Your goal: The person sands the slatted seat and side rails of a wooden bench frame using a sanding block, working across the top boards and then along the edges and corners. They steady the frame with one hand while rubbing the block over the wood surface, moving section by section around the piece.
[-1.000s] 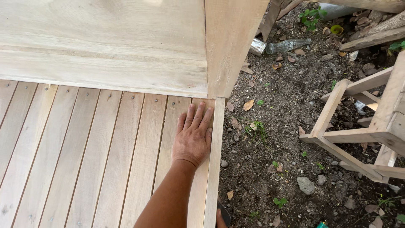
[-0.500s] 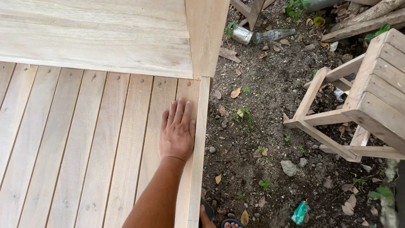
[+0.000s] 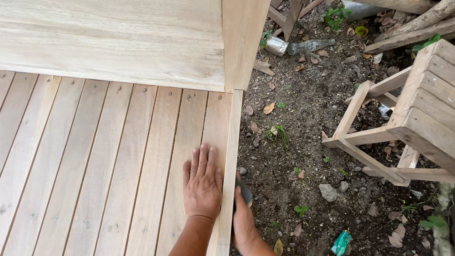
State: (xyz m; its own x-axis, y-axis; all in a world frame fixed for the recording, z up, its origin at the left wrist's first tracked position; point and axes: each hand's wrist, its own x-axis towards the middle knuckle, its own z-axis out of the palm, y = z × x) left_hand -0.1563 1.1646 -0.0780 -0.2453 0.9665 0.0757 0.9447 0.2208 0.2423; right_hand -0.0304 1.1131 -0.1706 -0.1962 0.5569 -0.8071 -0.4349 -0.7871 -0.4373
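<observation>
My left hand (image 3: 203, 186) lies flat, fingers together, on the pale slatted wooden deck (image 3: 95, 161), right by its outer edge board (image 3: 231, 156). My right hand (image 3: 244, 223) is below the edge, on the outer side of that board, gripping a small dark object (image 3: 245, 193) pressed against the board's side. Most of the object is hidden by my fingers. An upright wooden post (image 3: 242, 42) and a broad wooden panel (image 3: 113, 42) rise at the far end of the deck.
Bare dirt (image 3: 308, 142) with stones and dry leaves lies right of the deck. A tipped wooden slatted stool or frame (image 3: 407, 128) sits at the right. A tin can (image 3: 276, 46), a clear plastic bottle (image 3: 310, 46) and a green wrapper (image 3: 341, 242) litter the ground.
My left hand has slid back along the deck edge toward me. My right hand with the dark object has come into view against the edge board's side.
</observation>
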